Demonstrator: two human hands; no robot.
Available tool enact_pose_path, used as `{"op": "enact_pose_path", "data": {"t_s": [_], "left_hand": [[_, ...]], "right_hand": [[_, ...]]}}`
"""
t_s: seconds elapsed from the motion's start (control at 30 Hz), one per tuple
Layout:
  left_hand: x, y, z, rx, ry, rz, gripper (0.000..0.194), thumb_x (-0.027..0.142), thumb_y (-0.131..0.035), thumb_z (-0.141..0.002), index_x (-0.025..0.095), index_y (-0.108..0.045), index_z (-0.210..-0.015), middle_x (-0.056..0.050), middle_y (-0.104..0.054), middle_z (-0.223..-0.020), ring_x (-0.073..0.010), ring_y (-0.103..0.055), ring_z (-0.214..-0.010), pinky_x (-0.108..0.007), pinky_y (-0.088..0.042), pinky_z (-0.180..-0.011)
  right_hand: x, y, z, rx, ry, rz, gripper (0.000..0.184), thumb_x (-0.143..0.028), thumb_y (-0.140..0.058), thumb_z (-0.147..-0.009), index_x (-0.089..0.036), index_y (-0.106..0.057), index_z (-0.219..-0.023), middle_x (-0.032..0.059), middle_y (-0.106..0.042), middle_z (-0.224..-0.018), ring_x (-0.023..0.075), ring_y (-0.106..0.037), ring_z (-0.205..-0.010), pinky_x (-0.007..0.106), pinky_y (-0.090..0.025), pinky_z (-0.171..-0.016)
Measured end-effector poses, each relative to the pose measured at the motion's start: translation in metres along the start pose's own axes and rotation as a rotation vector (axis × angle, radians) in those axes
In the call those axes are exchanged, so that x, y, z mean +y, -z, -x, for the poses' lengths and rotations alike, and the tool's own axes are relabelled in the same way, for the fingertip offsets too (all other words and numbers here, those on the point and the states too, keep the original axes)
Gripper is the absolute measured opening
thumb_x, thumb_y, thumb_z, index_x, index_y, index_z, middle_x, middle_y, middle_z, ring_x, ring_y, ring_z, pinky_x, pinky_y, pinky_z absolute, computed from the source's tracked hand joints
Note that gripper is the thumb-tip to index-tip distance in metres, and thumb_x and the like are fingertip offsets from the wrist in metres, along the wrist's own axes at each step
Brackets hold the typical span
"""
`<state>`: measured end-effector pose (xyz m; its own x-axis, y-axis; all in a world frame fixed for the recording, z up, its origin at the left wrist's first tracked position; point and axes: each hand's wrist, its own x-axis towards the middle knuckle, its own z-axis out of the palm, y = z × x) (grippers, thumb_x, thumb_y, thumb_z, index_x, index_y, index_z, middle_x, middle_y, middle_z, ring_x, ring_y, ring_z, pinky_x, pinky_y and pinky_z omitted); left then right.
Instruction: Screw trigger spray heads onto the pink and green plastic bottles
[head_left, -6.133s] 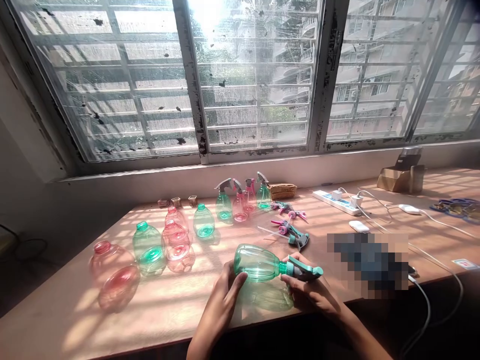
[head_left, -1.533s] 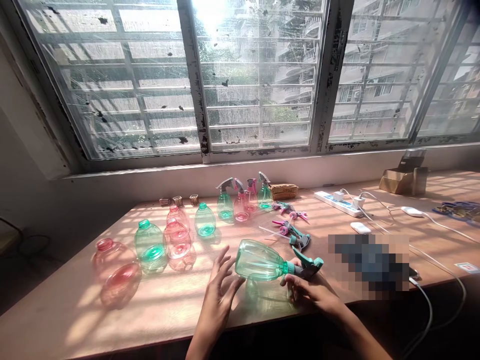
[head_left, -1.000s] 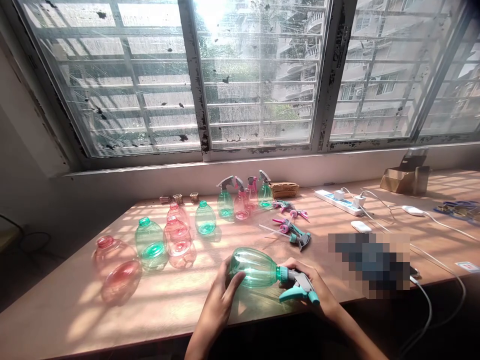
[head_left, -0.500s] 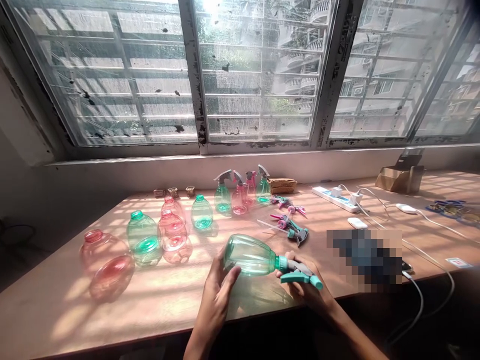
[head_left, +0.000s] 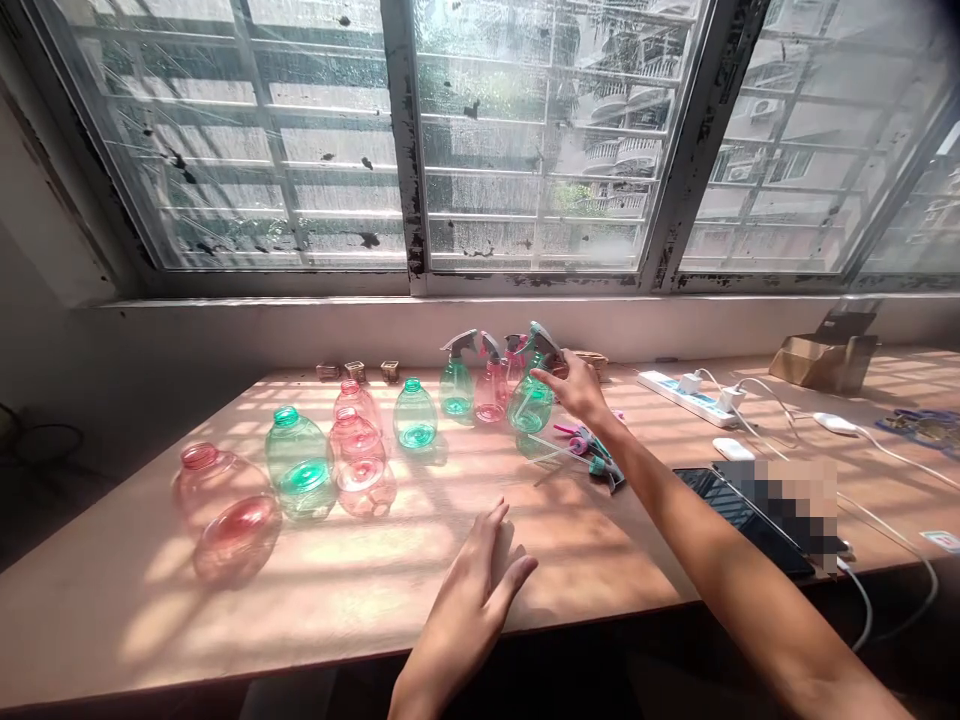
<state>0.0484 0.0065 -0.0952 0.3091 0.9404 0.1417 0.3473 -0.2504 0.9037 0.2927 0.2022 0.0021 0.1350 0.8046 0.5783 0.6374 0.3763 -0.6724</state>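
My right hand (head_left: 581, 388) reaches far across the wooden table (head_left: 360, 590) and is closed on the grey and teal trigger head of a green spray bottle (head_left: 529, 405), which stands upright beside other assembled spray bottles (head_left: 480, 375). My left hand (head_left: 480, 580) lies flat on the table near its front edge, fingers stretched out, holding nothing. Several capless green and pink bottles (head_left: 300, 475) stand at the left. Loose trigger heads (head_left: 592, 455) lie just right of my right wrist.
A white power strip (head_left: 686, 392) with plugs and cables runs along the back right. A dark tablet (head_left: 739, 515) lies at the front right, a cardboard box (head_left: 821, 355) stands at the far right. Small brown blocks (head_left: 356, 371) sit near the window wall.
The green bottle was held sideways in both hands near the front edge. My right hand has carried it to the back and stood it upright; my left hand let go and rests flat.
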Motion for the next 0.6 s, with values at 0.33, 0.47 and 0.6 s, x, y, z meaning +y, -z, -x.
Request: {"op": "enact_pose_path", "data": {"t_s": [0.33, 0.47, 0.6], "left_hand": [[-0.007, 0.006, 0.001, -0.049, -0.084, -0.073, 0.054, 0.045, -0.059, -0.102, 0.033, -0.051, -0.154, -0.008, -0.048, -0.165, -0.0317, -0.043, -0.154, -0.050, -0.036, -0.127], [-0.013, 0.006, -0.002, -0.077, -0.082, -0.093, 0.056, 0.046, -0.060, -0.101, 0.035, -0.048, -0.156, -0.006, -0.048, -0.166, -0.0304, -0.044, -0.153, -0.048, -0.037, -0.127], [-0.016, 0.005, -0.005, -0.067, -0.064, -0.094, 0.055, 0.050, -0.062, -0.099, 0.036, -0.053, -0.152, -0.005, -0.052, -0.163, -0.0308, -0.048, -0.151, -0.046, -0.039, -0.126]], "right_hand": [[0.030, -0.051, -0.030, -0.064, -0.060, 0.240, 0.028, -0.044, -0.081, -0.090, -0.021, -0.069, -0.100, 0.0120, -0.081, -0.090, 0.0329, -0.076, -0.085, 0.036, -0.050, -0.070], [0.033, -0.062, -0.039, -0.055, -0.057, 0.291, 0.031, -0.049, -0.075, -0.094, -0.022, -0.067, -0.108, 0.0137, -0.081, -0.097, 0.0347, -0.076, -0.090, 0.037, -0.052, -0.072], [0.032, -0.072, -0.044, -0.046, -0.046, 0.302, 0.042, -0.054, -0.066, -0.099, -0.022, -0.063, -0.125, 0.0164, -0.080, -0.106, 0.0366, -0.076, -0.095, 0.042, -0.056, -0.078]]}}
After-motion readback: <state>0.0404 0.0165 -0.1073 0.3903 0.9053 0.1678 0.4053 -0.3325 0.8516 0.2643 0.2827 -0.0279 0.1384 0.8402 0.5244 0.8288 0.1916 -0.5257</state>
